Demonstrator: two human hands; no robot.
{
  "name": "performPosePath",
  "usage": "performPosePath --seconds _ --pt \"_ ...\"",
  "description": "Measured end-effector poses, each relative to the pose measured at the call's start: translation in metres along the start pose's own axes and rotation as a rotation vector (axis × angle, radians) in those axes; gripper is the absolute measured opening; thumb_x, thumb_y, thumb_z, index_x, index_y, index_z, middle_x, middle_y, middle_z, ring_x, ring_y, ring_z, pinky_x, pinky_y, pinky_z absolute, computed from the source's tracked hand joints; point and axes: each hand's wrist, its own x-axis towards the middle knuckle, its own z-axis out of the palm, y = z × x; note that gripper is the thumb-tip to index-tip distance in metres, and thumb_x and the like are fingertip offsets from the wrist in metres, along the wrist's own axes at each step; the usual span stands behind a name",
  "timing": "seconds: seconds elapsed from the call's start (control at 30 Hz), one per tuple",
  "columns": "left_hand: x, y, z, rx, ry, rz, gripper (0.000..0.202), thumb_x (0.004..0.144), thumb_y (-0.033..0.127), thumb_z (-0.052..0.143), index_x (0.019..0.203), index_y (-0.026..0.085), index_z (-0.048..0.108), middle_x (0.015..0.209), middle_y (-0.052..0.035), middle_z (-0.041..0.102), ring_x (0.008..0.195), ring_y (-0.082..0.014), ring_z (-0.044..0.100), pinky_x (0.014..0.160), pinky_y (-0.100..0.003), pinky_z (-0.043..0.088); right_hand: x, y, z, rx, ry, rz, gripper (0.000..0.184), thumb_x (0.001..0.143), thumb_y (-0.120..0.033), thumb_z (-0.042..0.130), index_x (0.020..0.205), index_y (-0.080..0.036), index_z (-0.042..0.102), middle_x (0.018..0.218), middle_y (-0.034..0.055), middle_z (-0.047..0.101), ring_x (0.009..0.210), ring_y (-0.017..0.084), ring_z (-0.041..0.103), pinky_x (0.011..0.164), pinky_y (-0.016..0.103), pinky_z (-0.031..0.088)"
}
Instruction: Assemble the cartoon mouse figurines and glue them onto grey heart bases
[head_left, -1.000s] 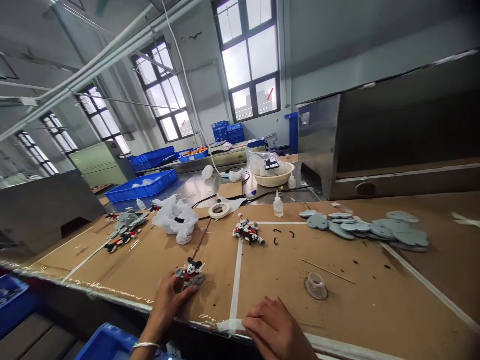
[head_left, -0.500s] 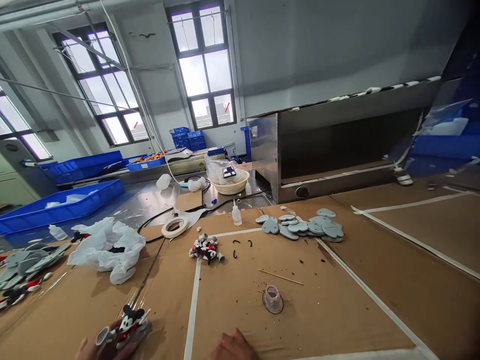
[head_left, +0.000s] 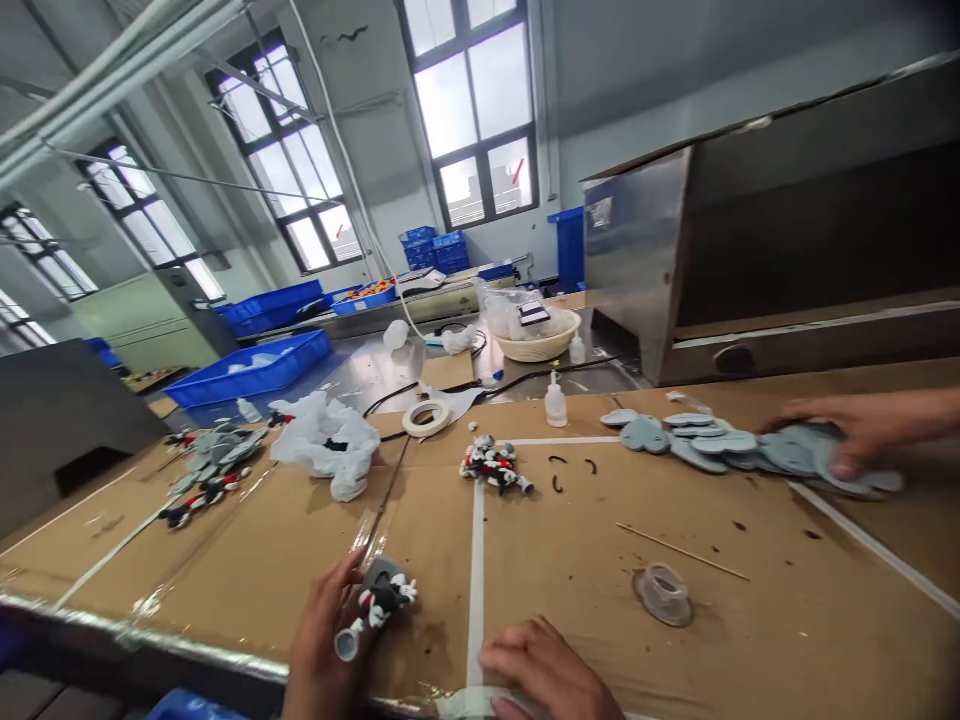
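My left hand (head_left: 326, 635), low in the view left of the middle, is closed around a small mouse figurine (head_left: 384, 600) in black, white and red. The figurine is tilted, with a grey funnel-like end towards me and a grey flat piece behind it. To the right, at the table's front edge, my right hand (head_left: 544, 665) is low over the cardboard. Its fingers are loosely bent with the thumb apart, and nothing shows in them. A cluster of similar figurines (head_left: 495, 465) lies beyond the hands, beside several small black curved pieces (head_left: 556, 482).
At the right, another person's hand (head_left: 855, 430) touches a pile of grey flat pieces (head_left: 709, 440). A clear cup (head_left: 664, 593), a thin stick (head_left: 682, 550), a dropper bottle (head_left: 555, 402), a tape roll (head_left: 426, 418) and a white plastic bag (head_left: 326, 440) are on the cardboard-covered table.
The view has swung left. The figurine in my left hand has turned and tipped. My right hand's thumb and fingers show more. Another person's hand has come in over the grey pieces.
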Motion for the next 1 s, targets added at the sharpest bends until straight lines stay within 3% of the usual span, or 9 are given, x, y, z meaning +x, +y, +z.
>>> performPosePath --seconds 0.1,0.2,0.3,0.43,0.67,1.0 --pt "-0.009 -0.003 0.005 -0.013 -0.004 -0.008 0.046 0.075 0.034 0.068 0.121 0.028 0.063 0.122 -0.0087 0.063 0.110 -0.0258 0.063 0.092 -0.038 0.053 0.032 -0.013 0.011 0.061 -0.042 0.222 0.053 0.078 -0.007 0.056 0.129 -0.020 0.053 0.124 0.0100 0.064 0.114 0.022 0.060 0.095 0.030 0.051" --pt "-0.016 -0.011 0.008 -0.025 -0.026 -0.030 0.047 0.079 0.032 0.065 0.125 0.029 0.061 0.117 -0.0072 0.067 0.105 -0.0236 0.066 0.091 -0.036 0.054 0.063 -0.022 0.029 0.063 -0.169 0.332 0.051 0.079 -0.004 0.051 0.128 -0.018 0.056 0.125 0.0116 0.064 0.118 0.026 0.058 0.102 0.041 0.049" --pt "-0.018 -0.014 0.009 -0.024 -0.055 -0.048 0.040 0.082 0.030 0.060 0.122 0.028 0.064 0.108 -0.0062 0.071 0.096 -0.0212 0.069 0.085 -0.032 0.055 0.080 -0.026 0.039 0.143 -0.238 0.370 0.049 0.082 -0.001 0.048 0.126 -0.019 0.058 0.117 0.0100 0.067 0.111 0.024 0.061 0.098 0.040 0.051" --pt "-0.016 -0.009 0.007 -0.014 -0.071 -0.059 0.035 0.081 0.028 0.063 0.117 0.028 0.068 0.101 -0.0049 0.072 0.092 -0.0196 0.068 0.083 -0.029 0.054 0.085 -0.027 0.036 0.259 -0.296 0.416 0.045 0.081 0.001 0.050 0.116 -0.023 0.064 0.109 0.0051 0.068 0.105 0.020 0.063 0.095 0.034 0.051" --pt "-0.011 -0.002 0.006 -0.053 -0.084 -0.087 0.028 0.078 0.029 0.064 0.105 0.027 0.072 0.094 -0.0041 0.072 0.086 -0.0189 0.068 0.081 -0.029 0.053 0.086 -0.025 0.034 0.256 -0.320 0.461 0.037 0.080 -0.005 0.063 0.109 -0.027 0.068 0.101 0.0004 0.069 0.100 0.021 0.061 0.091 0.035 0.048" --pt "-0.003 0.013 -0.024 -0.233 -0.306 -0.286 0.033 0.082 0.043 0.063 0.109 0.026 0.072 0.110 -0.0055 0.073 0.105 -0.0231 0.067 0.092 -0.031 0.052 0.093 -0.031 0.025 0.392 -0.283 0.504 0.030 0.082 -0.003 0.053 0.100 -0.023 0.067 0.102 0.0010 0.067 0.098 0.018 0.061 0.087 0.030 0.047"
